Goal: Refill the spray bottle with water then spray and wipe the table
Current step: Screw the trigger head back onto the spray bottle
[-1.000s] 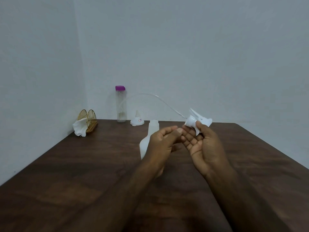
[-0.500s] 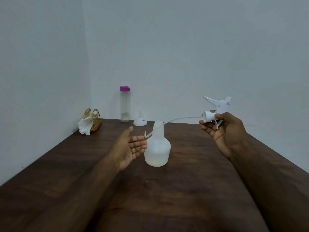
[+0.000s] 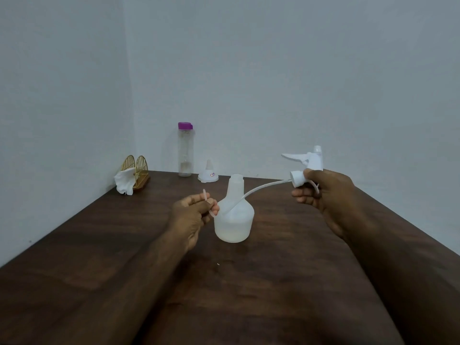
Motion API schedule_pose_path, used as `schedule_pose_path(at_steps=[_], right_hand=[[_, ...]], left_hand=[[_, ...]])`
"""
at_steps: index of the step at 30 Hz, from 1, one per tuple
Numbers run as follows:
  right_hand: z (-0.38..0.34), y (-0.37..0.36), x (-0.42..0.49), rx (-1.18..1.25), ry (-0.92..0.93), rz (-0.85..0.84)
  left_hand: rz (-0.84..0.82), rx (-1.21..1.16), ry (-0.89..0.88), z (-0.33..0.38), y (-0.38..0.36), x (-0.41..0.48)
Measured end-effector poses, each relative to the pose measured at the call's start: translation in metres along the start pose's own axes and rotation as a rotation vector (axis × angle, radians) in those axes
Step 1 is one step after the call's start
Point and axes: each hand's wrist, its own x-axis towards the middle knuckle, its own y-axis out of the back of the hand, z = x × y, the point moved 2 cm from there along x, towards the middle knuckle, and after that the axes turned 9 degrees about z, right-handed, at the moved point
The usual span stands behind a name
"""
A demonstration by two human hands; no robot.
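A translucent white spray bottle point(image 3: 234, 220) stands uncapped in the middle of the dark wooden table point(image 3: 124, 245). My right hand point(image 3: 321, 195) holds the white trigger spray head point(image 3: 305, 165) in the air to the bottle's right. Its thin dip tube point(image 3: 261, 187) arcs leftward in front of the bottle. My left hand point(image 3: 193, 215) pinches the tube's free end just left of the bottle. A clear water bottle point(image 3: 185, 150) with a purple cap stands at the back by the wall, a small white funnel point(image 3: 208, 174) upside down beside it.
A gold wire holder point(image 3: 138, 171) with a white cloth point(image 3: 123, 183) hanging from it sits at the back left corner. Walls close the table's left and far sides. The table's right edge runs diagonally on the right.
My left hand went from open beside the bottle to pinching the tube's end. My right hand with the spray head stayed to the right of the bottle.
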Motion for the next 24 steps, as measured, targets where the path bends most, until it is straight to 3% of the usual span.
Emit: schedule_pose_path(at_steps=[5, 16, 24], right_hand=[[0.005, 0.004, -0.002, -0.115, -0.035, -0.003], [0.003, 0.006, -0.003, -0.072, -0.055, 0.086], [0.002, -0.003, -0.011, -0.036, 0.011, 0.011]], left_hand=[[0.017, 0.019, -0.133, -0.003, 0.002, 0.005], [0.007, 0.115, -0.298, -0.007, 0.003, 0.005], [0.034, 0.208, -0.276, -0.010, 0.002, 0.006]])
